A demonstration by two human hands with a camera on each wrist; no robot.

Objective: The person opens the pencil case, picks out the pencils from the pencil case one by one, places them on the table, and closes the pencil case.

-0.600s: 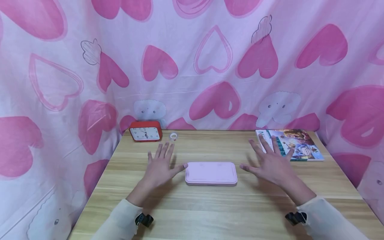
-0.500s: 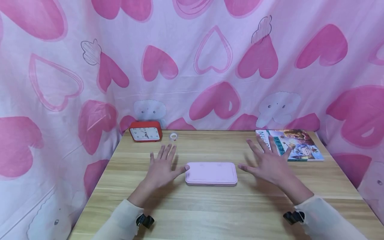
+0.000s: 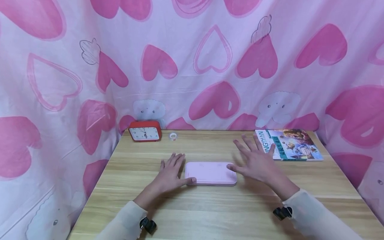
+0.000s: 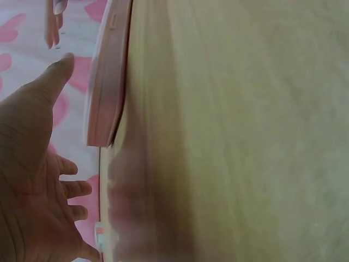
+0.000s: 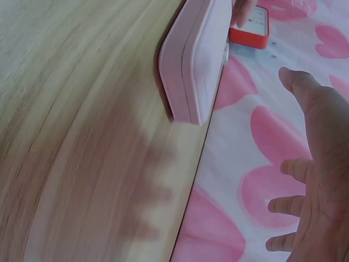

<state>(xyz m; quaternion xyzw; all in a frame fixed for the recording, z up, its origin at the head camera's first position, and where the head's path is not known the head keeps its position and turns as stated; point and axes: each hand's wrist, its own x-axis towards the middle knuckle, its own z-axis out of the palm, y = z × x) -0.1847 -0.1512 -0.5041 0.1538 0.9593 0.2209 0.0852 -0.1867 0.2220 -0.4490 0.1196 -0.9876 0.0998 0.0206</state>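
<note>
A flat pink case with rounded corners [image 3: 211, 173] lies on the wooden table, its lid closed. At its left end is my left hand [image 3: 169, 175], fingers spread and the thumb over the front left corner. My right hand [image 3: 258, 163] hovers at the right end, fingers spread, its thumb over the top right part. In the left wrist view the pink case [image 4: 109, 76] stands apart from the thumb. The right wrist view also shows a gap between the pink case [image 5: 193, 65] and the right hand [image 5: 322, 164]. Neither hand holds anything.
A red alarm clock [image 3: 145, 131] stands at the back left of the table [image 3: 210, 213]. Beside it lies a small roll of tape [image 3: 173, 136]. A colourful book [image 3: 289, 145] lies at the back right. A pink heart-patterned curtain [image 3: 186, 90] hangs behind the table.
Both hands have moved inward toward the pink case, the left also nearer the front. Their thumbs now overlap the case's ends in the head view. The case has stayed in place.
</note>
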